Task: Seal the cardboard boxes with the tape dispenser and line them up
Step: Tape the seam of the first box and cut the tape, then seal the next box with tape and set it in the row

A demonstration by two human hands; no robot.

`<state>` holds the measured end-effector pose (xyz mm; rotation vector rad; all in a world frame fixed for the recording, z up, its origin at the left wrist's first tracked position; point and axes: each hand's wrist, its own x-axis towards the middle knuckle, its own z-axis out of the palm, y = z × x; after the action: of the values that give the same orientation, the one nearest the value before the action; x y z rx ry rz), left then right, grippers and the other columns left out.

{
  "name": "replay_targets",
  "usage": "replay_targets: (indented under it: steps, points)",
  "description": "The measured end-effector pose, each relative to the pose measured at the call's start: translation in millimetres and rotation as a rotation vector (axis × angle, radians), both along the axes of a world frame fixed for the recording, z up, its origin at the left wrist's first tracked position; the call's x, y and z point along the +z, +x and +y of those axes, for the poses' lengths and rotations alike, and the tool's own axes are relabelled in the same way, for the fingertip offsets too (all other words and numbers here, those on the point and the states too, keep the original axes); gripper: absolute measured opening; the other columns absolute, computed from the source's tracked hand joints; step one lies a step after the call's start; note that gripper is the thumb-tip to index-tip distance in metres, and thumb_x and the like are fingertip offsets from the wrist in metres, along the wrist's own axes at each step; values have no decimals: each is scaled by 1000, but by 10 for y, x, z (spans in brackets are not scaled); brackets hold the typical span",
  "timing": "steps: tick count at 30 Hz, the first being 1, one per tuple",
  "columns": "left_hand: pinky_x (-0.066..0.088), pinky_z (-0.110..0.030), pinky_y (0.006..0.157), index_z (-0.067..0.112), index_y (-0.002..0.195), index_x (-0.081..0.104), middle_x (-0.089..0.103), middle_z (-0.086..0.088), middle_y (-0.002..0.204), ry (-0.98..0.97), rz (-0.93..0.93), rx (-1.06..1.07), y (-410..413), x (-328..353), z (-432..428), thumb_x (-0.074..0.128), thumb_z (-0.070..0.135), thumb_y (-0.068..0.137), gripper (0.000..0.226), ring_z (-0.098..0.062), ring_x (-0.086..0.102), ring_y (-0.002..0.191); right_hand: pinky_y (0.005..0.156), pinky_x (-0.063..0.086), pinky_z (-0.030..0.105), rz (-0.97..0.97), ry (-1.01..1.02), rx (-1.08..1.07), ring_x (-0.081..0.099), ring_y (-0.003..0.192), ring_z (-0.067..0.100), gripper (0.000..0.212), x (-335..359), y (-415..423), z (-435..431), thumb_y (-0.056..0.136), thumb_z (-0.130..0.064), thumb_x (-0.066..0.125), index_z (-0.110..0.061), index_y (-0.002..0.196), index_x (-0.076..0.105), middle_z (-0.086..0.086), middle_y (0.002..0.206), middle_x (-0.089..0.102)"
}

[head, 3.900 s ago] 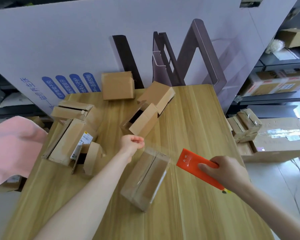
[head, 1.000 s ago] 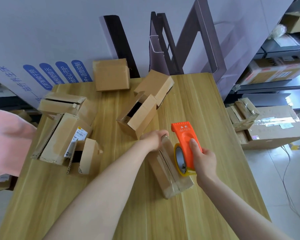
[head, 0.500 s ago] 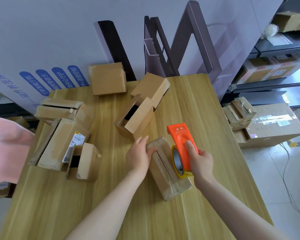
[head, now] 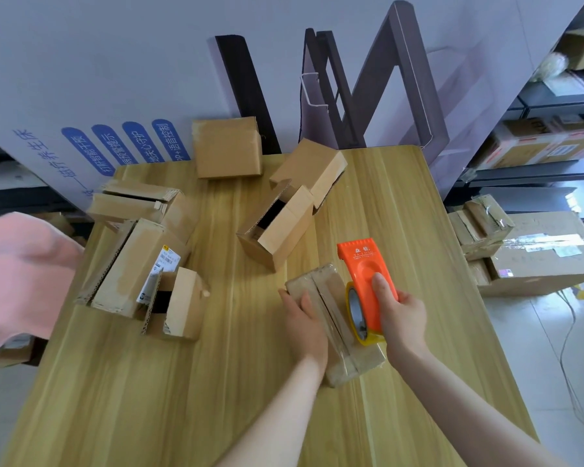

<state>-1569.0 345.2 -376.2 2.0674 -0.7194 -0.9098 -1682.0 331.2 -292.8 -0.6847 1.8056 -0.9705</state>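
A long cardboard box [head: 331, 298] lies on the wooden table [head: 216, 382], clear tape shining along its top seam. My left hand [head: 305, 323] lies flat on the box's left side, fingers straight. My right hand [head: 400, 318] grips the orange tape dispenser [head: 366, 274], thumb on its top. The yellow tape roll [head: 356, 311] sits against the box's right edge.
Several unsealed boxes lie around: an open one [head: 277, 227] beyond the taped box, a closed one [head: 228, 146] at the back, a pile [head: 139, 261] at the left. A pink cloth [head: 17, 274] hangs at the left edge. Taped cartons [head: 533, 254] sit on the floor to the right.
My left hand slid from the box's far end down its left side and now lies flat on it. The dispenser stays at the box's right side, barely moved.
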Motion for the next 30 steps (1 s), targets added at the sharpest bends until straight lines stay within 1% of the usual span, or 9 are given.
replay_targets:
  steps: [4,6,9,14,17,20,24,28,30]
  points:
    - [43,-31,95,13,145,36,59,-5,129,-87,53,25,-51,-133,129,31,28,103,44,-25,56,119,52,41,28,-7,-8,-16,52,54,20,45,26,23,-13,89,-41,63,-3,65,60,5,58,56]
    - [39,-26,100,15,145,37,55,-3,135,-92,57,-17,15,-132,-25,32,30,103,44,-21,52,124,49,40,25,-8,-14,-12,52,52,16,42,62,19,-49,90,-40,62,-9,63,58,3,58,56]
    - [28,-19,100,13,148,31,44,-4,147,-12,118,-174,139,-80,-408,34,34,103,50,-21,41,134,51,41,24,-37,-16,-42,52,54,13,38,146,-12,-158,90,-39,62,-10,66,58,4,64,58]
    - [28,-36,115,15,153,15,32,0,154,29,211,-218,229,-40,-380,44,50,96,73,-19,33,140,55,39,24,-74,-55,-236,49,58,14,39,289,-265,-139,90,-41,61,-11,66,55,3,65,53]
    - [41,-35,106,28,147,29,52,12,138,-37,269,-302,118,-128,146,57,42,91,65,-7,52,123,59,39,28,-62,-63,-272,48,61,17,39,271,-438,-55,89,-43,61,-12,67,54,5,68,53]
    - [44,-30,102,30,148,23,51,16,132,-63,315,-321,-94,-222,227,56,40,91,67,-3,53,117,62,40,29,-94,-58,-300,49,64,19,38,229,-519,-36,89,-44,62,-13,68,56,6,70,54]
    - [50,-26,90,29,137,37,59,8,122,-106,343,-370,-379,-211,-457,55,28,89,51,-5,59,106,63,41,29,-121,-82,-322,51,62,19,37,221,-603,-222,89,-43,62,-12,69,58,6,69,56]
    - [37,0,75,22,138,32,51,13,122,-118,343,-426,-641,-140,-1221,51,23,95,47,-9,54,110,59,39,26,-119,-130,-290,48,58,16,39,253,-755,-635,91,-40,59,-8,70,56,4,65,53]
    - [34,5,67,21,139,32,50,12,118,-140,306,-431,-739,-116,-1565,51,21,97,46,-6,53,107,57,39,26,-125,-142,-266,49,58,16,37,242,-855,-887,91,-40,59,-11,69,56,4,66,54]
